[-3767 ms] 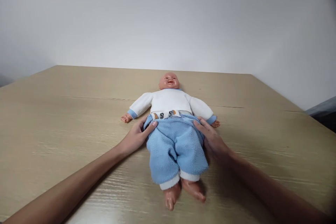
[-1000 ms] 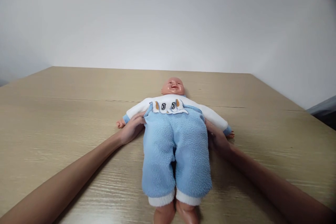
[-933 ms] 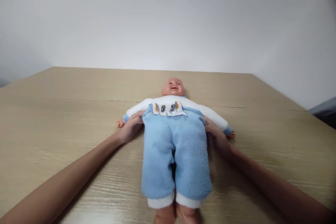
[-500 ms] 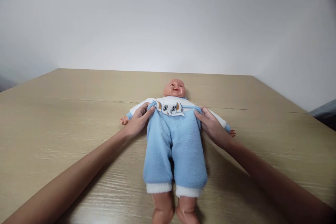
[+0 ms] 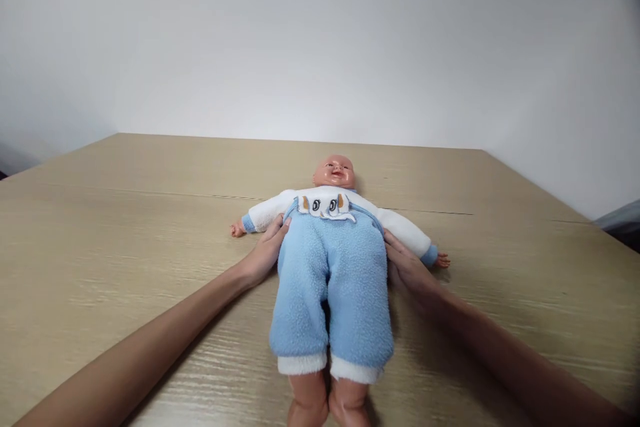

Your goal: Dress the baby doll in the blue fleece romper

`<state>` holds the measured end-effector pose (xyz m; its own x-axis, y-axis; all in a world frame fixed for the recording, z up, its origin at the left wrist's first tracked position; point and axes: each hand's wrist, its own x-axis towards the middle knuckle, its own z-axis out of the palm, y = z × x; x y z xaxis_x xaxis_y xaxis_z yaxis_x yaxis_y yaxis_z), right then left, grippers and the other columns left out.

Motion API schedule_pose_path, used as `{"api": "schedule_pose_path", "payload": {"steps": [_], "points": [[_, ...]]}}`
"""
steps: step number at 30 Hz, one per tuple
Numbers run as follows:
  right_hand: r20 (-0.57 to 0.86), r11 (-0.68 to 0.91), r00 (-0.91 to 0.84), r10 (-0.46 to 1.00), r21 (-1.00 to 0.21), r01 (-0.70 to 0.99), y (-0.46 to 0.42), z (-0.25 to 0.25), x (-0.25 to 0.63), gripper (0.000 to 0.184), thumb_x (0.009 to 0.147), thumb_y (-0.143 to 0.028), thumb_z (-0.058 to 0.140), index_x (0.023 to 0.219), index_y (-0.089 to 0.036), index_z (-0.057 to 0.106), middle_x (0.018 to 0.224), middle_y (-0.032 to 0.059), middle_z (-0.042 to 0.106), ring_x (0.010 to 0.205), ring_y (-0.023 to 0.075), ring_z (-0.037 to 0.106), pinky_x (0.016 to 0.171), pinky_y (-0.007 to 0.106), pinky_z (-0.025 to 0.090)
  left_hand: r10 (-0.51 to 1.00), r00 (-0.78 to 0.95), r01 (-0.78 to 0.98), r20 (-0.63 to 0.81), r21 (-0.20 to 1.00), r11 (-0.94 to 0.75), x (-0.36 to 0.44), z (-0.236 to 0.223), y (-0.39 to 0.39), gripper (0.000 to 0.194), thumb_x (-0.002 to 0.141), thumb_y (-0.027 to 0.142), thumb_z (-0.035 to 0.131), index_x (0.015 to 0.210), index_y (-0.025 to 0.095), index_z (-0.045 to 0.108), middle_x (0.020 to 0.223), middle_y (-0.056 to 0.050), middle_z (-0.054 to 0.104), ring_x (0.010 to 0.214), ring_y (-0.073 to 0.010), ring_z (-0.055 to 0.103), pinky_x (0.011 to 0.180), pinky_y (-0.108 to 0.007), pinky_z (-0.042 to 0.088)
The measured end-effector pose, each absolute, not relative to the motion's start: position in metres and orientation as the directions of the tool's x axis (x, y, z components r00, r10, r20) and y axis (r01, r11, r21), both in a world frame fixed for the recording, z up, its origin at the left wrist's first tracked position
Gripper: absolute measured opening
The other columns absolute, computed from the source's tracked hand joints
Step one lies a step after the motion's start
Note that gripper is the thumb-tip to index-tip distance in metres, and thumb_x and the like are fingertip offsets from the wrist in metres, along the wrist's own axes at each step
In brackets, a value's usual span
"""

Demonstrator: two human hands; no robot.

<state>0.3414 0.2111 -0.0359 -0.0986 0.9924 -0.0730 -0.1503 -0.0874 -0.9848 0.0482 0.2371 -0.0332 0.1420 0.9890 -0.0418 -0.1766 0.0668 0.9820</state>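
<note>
A baby doll [image 5: 334, 172] lies on its back on the wooden table [image 5: 125, 227], head away from me. It wears a white top and blue fleece trousers [image 5: 333, 293] pulled up to the chest, with a bib showing cartoon eyes [image 5: 325, 205]. My left hand [image 5: 265, 252] presses against the doll's left side at the waist, thumb up along the trousers and fingers partly tucked under. My right hand [image 5: 405, 267] clasps the opposite side, just below the doll's sleeve [image 5: 407, 237]. The doll's bare legs [image 5: 327, 403] stick out at the bottom edge.
A white partition wall [image 5: 320, 53] stands right behind the table. The table's right edge [image 5: 565, 210] runs diagonally, with a dark grey object [image 5: 623, 220] beyond it. A seam line crosses the tabletop behind the doll.
Both hands have let go of the waistband near the bib and slid down to the doll's sides. The trousers now lie smoother and wider. The camera has tilted up slightly.
</note>
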Motion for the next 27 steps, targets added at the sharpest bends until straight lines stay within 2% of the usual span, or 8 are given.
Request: {"api": "schedule_pose_path", "payload": {"steps": [3, 7, 12, 15, 17, 21, 24, 27], "points": [[-0.126, -0.151, -0.101, 0.987, -0.943, -0.298, 0.211, -0.038, 0.334, 0.048, 0.082, -0.057, 0.087, 0.122, -0.035, 0.074, 0.123, 0.0011, 0.081, 0.131, 0.0304, 0.069, 0.113, 0.047, 0.056, 0.99, 0.097, -0.336, -0.103, 0.933, 0.13, 0.063, -0.036, 0.233, 0.049, 0.092, 0.058, 0.082, 0.125, 0.024, 0.07, 0.144, -0.01, 0.07, 0.151, -0.0321, 0.05, 0.118, -0.04, 0.048], [-0.119, -0.127, -0.045, 0.992, -0.955, -0.269, 0.214, -0.037, 0.337, 0.045, 0.082, -0.057, 0.088, 0.119, -0.034, 0.076, 0.13, -0.0015, 0.08, 0.139, 0.0289, 0.065, 0.121, 0.044, 0.051, 0.99, 0.108, -0.387, -0.087, 0.914, 0.122, 0.065, -0.03, 0.231, 0.06, 0.082, 0.062, 0.091, 0.124, 0.023, 0.073, 0.141, -0.009, 0.073, 0.145, -0.032, 0.056, 0.115, -0.038, 0.051], [-0.099, -0.104, -0.032, 0.995, -0.967, -0.231, 0.217, -0.034, 0.34, 0.047, 0.078, -0.051, 0.09, 0.119, -0.032, 0.076, 0.13, -0.0001, 0.08, 0.141, 0.0299, 0.062, 0.121, 0.044, 0.048, 0.98, 0.187, -0.393, -0.061, 0.91, 0.132, 0.058, -0.031, 0.236, 0.062, 0.078, 0.062, 0.094, 0.121, 0.021, 0.075, 0.122, -0.008, 0.079, 0.114, -0.0277, 0.071, 0.097, -0.035, 0.056], [-0.07, -0.074, -0.028, 0.997, -0.98, -0.184, 0.218, -0.034, 0.34, 0.04, 0.083, -0.05, 0.086, 0.117, -0.032, 0.076, 0.128, 0.0001, 0.08, 0.139, 0.0291, 0.062, 0.119, 0.043, 0.048, 0.971, 0.24, -0.312, -0.022, 0.945, 0.098, 0.053, -0.036, 0.244, 0.057, 0.086, 0.064, 0.087, 0.121, 0.021, 0.076, 0.101, -0.005, 0.078, 0.091, -0.0217, 0.068, 0.083, -0.03, 0.053], [-0.044, -0.048, -0.024, 0.999, -0.982, -0.18, 0.22, -0.035, 0.341, 0.037, 0.085, -0.05, 0.083, 0.115, -0.031, 0.075, 0.127, 0.0, 0.079, 0.137, 0.0285, 0.062, 0.12, 0.042, 0.047, 0.962, 0.271, -0.273, 0.014, 0.96, 0.063, 0.048, -0.037, 0.249, 0.051, 0.092, 0.063, 0.082, 0.121, 0.021, 0.076, 0.097, -0.004, 0.075, 0.087, -0.0201, 0.064, 0.08, -0.029, 0.049], [-0.004, -0.008, -0.026, 1.0, -0.987, -0.163, 0.221, -0.034, 0.345, 0.029, 0.088, -0.049, 0.078, 0.108, -0.029, 0.073, 0.118, 0.0007, 0.076, 0.126, 0.0283, 0.063, 0.116, 0.04, 0.046, 0.947, 0.31, -0.197, 0.082, 0.98, -0.02, 0.036, -0.038, 0.257, 0.036, 0.097, 0.054, 0.078, 0.11, 0.021, 0.078, 0.106, -0.005, 0.072, 0.1, -0.0221, 0.06, 0.091, -0.029, 0.045], [0.05, 0.05, -0.005, 0.999, -0.999, -0.019, 0.219, -0.032, 0.35, 0.023, 0.088, -0.047, 0.077, 0.098, -0.027, 0.071, 0.103, 0.0001, 0.07, 0.11, 0.0268, 0.062, 0.105, 0.037, 0.05, 0.944, 0.316, -0.156, 0.095, 0.987, -0.047, 0.031, -0.035, 0.258, 0.032, 0.097, 0.051, 0.077, 0.098, 0.02, 0.075, 0.103, -0.004, 0.067, 0.099, -0.0226, 0.057, 0.092, -0.03, 0.043], [0.07, 0.07, -0.006, 0.998, -0.997, 0.044, 0.217, -0.029, 0.354, 0.02, 0.09, -0.045, 0.076, 0.093, -0.027, 0.068, 0.094, -0.0007, 0.063, 0.096, 0.0241, 0.058, 0.094, 0.034, 0.051, 0.943, 0.308, -0.143, 0.122, 0.986, -0.081, 0.031, -0.031, 0.255, 0.032, 0.098, 0.053, 0.075, 0.1, 0.021, 0.072, 0.1, -0.003, 0.064, 0.096, -0.0218, 0.055, 0.09, -0.03, 0.042]]}}
